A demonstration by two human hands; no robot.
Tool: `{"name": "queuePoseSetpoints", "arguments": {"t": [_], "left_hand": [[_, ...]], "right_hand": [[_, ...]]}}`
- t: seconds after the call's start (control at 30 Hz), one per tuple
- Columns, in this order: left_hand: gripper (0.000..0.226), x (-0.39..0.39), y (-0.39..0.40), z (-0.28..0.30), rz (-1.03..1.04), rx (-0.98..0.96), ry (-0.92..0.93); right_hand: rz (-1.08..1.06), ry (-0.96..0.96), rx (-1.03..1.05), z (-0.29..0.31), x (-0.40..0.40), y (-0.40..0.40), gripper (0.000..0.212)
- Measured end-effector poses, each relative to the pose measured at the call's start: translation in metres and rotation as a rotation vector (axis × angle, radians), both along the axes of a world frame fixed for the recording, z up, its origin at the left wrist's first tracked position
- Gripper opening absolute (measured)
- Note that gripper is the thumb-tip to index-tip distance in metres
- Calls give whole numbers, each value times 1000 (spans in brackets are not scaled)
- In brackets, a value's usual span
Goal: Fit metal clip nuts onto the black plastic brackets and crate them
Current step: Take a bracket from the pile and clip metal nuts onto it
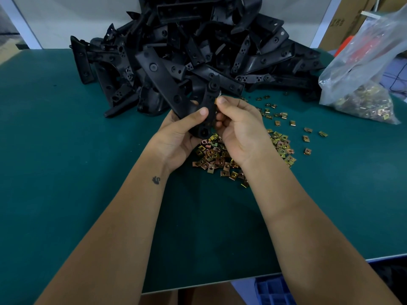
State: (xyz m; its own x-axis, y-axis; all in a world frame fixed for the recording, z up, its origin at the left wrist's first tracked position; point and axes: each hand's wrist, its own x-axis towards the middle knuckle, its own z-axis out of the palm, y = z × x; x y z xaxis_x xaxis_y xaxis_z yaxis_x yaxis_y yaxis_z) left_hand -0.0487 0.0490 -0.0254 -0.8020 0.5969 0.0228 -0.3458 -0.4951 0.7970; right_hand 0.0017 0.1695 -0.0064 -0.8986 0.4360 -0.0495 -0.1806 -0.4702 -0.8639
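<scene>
My left hand (176,137) grips a black plastic bracket (163,82) above the middle of the green table, thumb across its lower arm. My right hand (237,126) pinches a small metal clip nut (216,100) against the bracket's right edge; most of the nut is hidden by my fingers. Under and to the right of my hands lies a loose heap of brass-coloured clip nuts (220,159). A big pile of black brackets (198,47) fills the back of the table.
A clear plastic bag (365,78) with more clip nuts lies at the right edge. A blue crate (275,291) shows below the table's (66,172) front edge. Cardboard boxes (348,23) stand behind at the right.
</scene>
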Motion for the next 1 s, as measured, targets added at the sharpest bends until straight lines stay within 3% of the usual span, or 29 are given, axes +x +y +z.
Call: {"name": "queuePoseSetpoints", "arguments": {"t": [0.23,0.47,0.7,1.0], "left_hand": [[23,-2,-4,0,-34,-15,-57],[29,-1,-3,-2,-11,25,-79],[18,-2,-6,-1,-4,43,-49],[30,-2,-3,3,22,-7,-8]], "right_hand": [[37,-38,80,1,1,7,14],[178,-53,-65,-2,0,8,11],[252,-62,52,0,2,15,6],[70,21,11,-3,-3,0,12]]}}
